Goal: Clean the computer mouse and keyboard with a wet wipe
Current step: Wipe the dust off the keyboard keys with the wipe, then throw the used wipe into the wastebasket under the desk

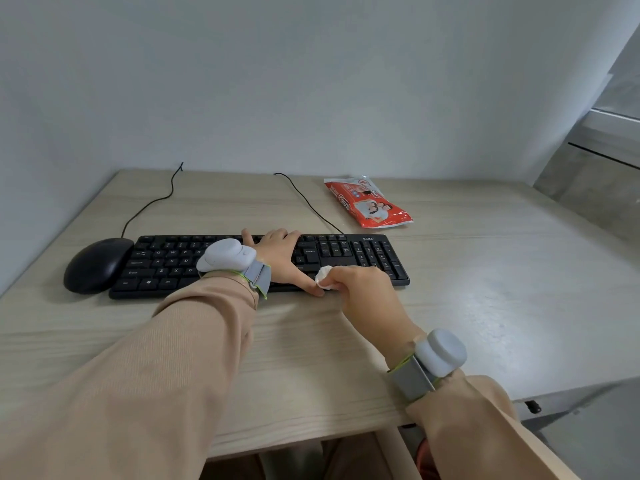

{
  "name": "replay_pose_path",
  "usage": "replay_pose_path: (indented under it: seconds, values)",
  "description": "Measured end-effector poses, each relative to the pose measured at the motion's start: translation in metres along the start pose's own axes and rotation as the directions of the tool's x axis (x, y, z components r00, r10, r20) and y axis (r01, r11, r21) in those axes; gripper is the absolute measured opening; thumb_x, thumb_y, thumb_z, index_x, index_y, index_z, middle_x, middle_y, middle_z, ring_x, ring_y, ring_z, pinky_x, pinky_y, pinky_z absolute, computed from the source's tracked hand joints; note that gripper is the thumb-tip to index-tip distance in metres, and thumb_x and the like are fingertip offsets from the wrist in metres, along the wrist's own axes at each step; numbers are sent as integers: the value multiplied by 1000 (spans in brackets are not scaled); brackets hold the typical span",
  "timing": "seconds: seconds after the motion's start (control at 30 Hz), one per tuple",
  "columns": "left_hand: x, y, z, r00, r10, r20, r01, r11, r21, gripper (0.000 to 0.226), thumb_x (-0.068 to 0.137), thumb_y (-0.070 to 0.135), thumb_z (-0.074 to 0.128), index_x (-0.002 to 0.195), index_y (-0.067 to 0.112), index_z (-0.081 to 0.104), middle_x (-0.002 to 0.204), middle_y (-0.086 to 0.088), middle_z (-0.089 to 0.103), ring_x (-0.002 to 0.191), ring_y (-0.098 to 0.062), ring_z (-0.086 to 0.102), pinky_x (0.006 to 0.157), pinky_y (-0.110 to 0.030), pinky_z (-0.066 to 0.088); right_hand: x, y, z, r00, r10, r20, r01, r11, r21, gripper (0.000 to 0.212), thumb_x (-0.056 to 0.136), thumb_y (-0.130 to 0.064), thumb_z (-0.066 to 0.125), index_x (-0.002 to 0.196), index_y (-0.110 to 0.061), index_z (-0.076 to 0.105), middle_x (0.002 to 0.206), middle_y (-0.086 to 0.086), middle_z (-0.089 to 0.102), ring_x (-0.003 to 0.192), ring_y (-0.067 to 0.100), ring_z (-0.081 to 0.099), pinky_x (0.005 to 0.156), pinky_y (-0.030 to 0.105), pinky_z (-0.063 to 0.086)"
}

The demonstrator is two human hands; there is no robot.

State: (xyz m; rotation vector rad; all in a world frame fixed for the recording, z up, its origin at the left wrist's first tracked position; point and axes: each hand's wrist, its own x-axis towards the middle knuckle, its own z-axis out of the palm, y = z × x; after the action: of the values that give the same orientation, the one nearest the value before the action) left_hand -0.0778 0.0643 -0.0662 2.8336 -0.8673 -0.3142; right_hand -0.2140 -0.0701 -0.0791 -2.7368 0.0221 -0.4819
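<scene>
A black keyboard (363, 258) lies across the middle of the wooden desk (311, 348). A black mouse (97, 265) sits against its left end. My left hand (280, 256) lies flat on the middle keys, its fingers spread over the top rows and its thumb reaching the front edge. My right hand (360, 289) grips a bunched white wet wipe (323, 277) and holds it against the keyboard's front edge, right beside the left thumb. The hands and the left wrist hide part of the keys.
A red wet wipe pack (369, 202) lies behind the keyboard's right end. Two black cables (304, 199) run from the mouse and the keyboard back to the white wall. A grey surface adjoins the desk on the right.
</scene>
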Motion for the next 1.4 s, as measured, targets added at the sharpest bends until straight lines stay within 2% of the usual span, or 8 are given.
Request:
replay_pose_path:
  seconds: [0.23, 0.37, 0.53, 0.73, 0.87, 1.0, 1.23, 1.4]
  values:
    - [-8, 4, 2, 1000, -6, 1, 6, 999, 46, 132, 51, 86, 61, 152, 25, 2, 161, 1, 5, 147, -17, -12, 100, -65, -24, -4, -1, -9, 1000, 27, 3, -27, 998, 48, 29, 87, -5, 56, 97, -25, 73, 97, -6, 75, 91, 15, 67, 83, 23, 50]
    - [-14, 8, 2, 996, 64, -59, -59, 995, 78, 117, 59, 82, 60, 151, 25, 13, 160, 1, 12, 148, -15, -7, 101, -66, -23, -6, -2, -15, 995, 92, -36, -82, 969, 234, 25, 89, -8, 53, 93, -22, 74, 93, -9, 74, 77, -1, 60, 68, 3, 42]
    - [-23, 22, 1, 969, 162, -186, -169, 985, -25, 81, 72, 70, 61, 141, 32, 41, 155, 5, 28, 148, -11, 3, 101, -65, -24, -2, -3, -30, 977, 212, -19, -176, 857, 485, 16, 86, -29, 58, 88, -26, 73, 78, -8, 72, 70, 1, 63, 59, 9, 46]
    - [-30, 52, -10, 859, 167, -485, -329, 905, -270, 17, 89, 49, 56, 101, 40, 65, 109, 23, 61, 120, -3, 49, 109, -54, -16, 5, 8, -63, 894, 435, 109, -336, 489, 805, 15, 90, -20, 57, 93, -24, 71, 81, -2, 69, 74, 15, 63, 61, 26, 51]
    - [-32, 81, -22, 861, 89, -500, -377, 772, -512, 17, 94, 42, 53, 81, 43, 63, 85, 31, 60, 92, 30, 39, 110, -43, 14, 5, 23, -90, 922, 346, 175, -236, 144, 961, 20, 95, -11, 49, 106, -7, 66, 68, -3, 68, 57, 6, 62, 53, 18, 51]
    - [-39, 109, -42, 882, 116, -457, -459, 427, -779, 26, 95, 38, 53, 89, 21, 72, 85, 11, 73, 84, 2, 65, 79, -15, 46, 9, 31, -117, 941, 305, 144, -135, -52, 989, 19, 96, -6, 46, 103, -7, 64, 64, -4, 70, 54, 4, 63, 54, 16, 53]
    - [-45, 146, -77, 856, 193, -479, -516, 279, -810, 22, 84, 30, 70, 96, 12, 70, 91, -7, 73, 84, -16, 68, 77, -23, 53, 15, 37, -161, 956, 295, 9, -13, 12, 1000, 24, 94, -12, 52, 112, -7, 66, 94, 10, 72, 77, 18, 69, 73, 27, 56]
    - [-47, 165, -95, 844, 156, -513, -535, 207, -819, 13, 86, 19, 69, 92, 8, 67, 86, -7, 74, 78, -15, 70, 79, -32, 54, 12, 41, -181, 932, 353, -84, 50, 106, 993, 18, 91, -15, 57, 103, -15, 70, 85, 4, 75, 72, 15, 71, 60, 23, 57]
